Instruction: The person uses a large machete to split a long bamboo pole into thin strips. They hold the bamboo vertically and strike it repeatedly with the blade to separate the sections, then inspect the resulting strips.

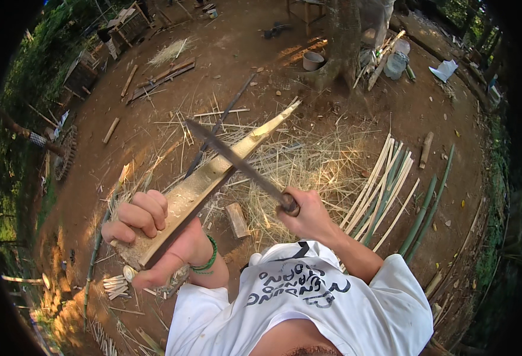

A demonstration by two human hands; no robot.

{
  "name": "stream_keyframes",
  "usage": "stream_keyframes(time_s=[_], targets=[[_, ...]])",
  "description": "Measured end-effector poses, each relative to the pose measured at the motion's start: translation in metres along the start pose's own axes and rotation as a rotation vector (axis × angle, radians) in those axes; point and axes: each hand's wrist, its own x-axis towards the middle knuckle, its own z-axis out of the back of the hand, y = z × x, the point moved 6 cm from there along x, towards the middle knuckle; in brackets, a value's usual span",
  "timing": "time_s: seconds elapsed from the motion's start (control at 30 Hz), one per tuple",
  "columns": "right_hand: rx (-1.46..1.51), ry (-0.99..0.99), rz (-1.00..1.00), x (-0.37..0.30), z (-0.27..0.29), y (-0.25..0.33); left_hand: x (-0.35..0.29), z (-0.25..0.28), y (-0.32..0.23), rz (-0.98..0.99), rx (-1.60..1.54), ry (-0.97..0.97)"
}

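My left hand (181, 246) is wrapped round the wide near end of a split bamboo piece (192, 193), fingers over its hollow face and thumb beneath. The bamboo slants up and away to the right, narrowing to a ragged far tip. In my right hand (308, 215) is the wooden handle of a machete (237, 159). Its long dark blade crosses the bamboo near the middle, pointing up and to the left. Whether the edge touches the bamboo, I cannot tell. A green cord bracelet (208, 256) circles my left wrist.
Shavings (308, 166) litter the brown dirt ground. Bamboo strips (382, 181) and green bamboo lengths (421, 216) lie at the right. A wooden block (237, 219) rests below the blade. Beyond stand a tree trunk (343, 41) and a bucket (313, 60). Cut pieces (116, 286) sit at the lower left.
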Motion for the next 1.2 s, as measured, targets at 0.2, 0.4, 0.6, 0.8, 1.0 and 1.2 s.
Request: stream_keyframes(time_s=[0.2, 0.4, 0.6, 0.8, 1.0, 1.2], targets=[[0.074, -0.027, 0.274, -0.023, -0.013, 0.068, -0.006, 0.009, 0.002, 0.015, -0.070, -0.206], [0.065, -0.005, 0.224, -0.030, -0.018, 0.071, -0.007, 0.009, -0.006, 0.010, 0.108, -0.072], [0.021, -0.031, -0.035, -0.012, -0.019, 0.020, -0.006, 0.010, -0.009, 0.054, 0.008, 0.023], [0.105, -0.048, 0.294, -0.023, -0.019, 0.060, -0.015, 0.007, -0.006, 0.050, 0.072, -0.070], [0.006, -0.003, -0.114, 0.009, -0.011, -0.018, -0.012, 0.005, -0.014, 0.016, 0.037, 0.002], [-0.030, -0.024, 0.013, 0.030, -0.011, -0.038, -0.011, 0.001, -0.010, 0.011, 0.040, -0.044]])
